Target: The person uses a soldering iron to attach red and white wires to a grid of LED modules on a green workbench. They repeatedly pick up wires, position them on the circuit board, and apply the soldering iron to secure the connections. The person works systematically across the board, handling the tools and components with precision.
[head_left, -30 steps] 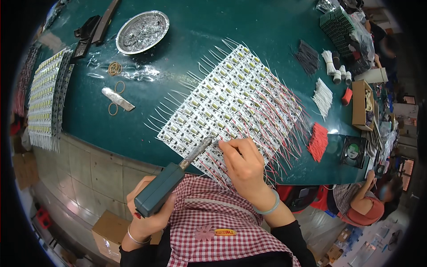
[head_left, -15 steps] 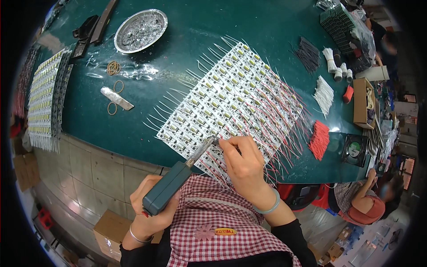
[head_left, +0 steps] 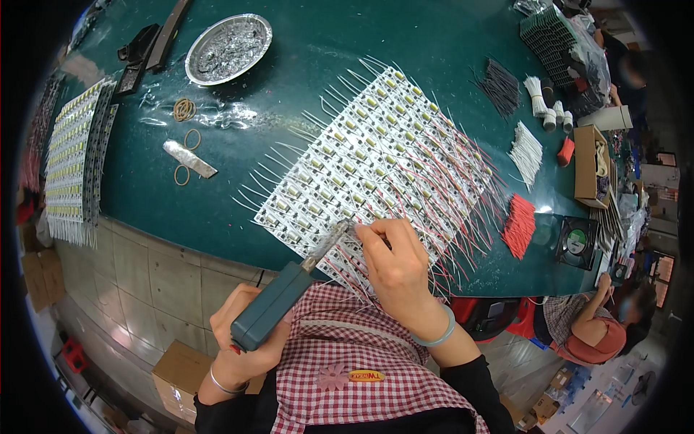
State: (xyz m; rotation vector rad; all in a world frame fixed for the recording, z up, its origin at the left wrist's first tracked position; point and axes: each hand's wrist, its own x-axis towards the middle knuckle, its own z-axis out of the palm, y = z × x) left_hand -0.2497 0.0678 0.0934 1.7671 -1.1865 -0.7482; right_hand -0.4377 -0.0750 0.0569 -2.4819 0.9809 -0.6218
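Note:
A panel of white circuit boards (head_left: 340,170) with rows of yellow components lies on the table, tilted toward the right. Thin white wires stick out along its left side; red and white wires trail over its right side. My left hand (head_left: 249,329) is closed around the dark green handle of a soldering gun (head_left: 271,307). The metal tip of the gun reaches the near part of the panel. Right beside that tip, my right hand (head_left: 397,264) pinches thumb and finger together over the boards. What the pinch holds is too small to make out.
The green table (head_left: 217,239) bears a metal bowl (head_left: 230,50), rubber bands (head_left: 184,110), more board panels (head_left: 76,155), and bundles of black wires (head_left: 499,88), white wires (head_left: 526,155) and red wires (head_left: 518,226). A cardboard box (head_left: 587,166) stands right. Another person (head_left: 593,329) sits at the right.
Almost nothing differs. Both hands and the soldering gun stay at the same spot on the panel, with only a very slight shift of the tip and fingers.

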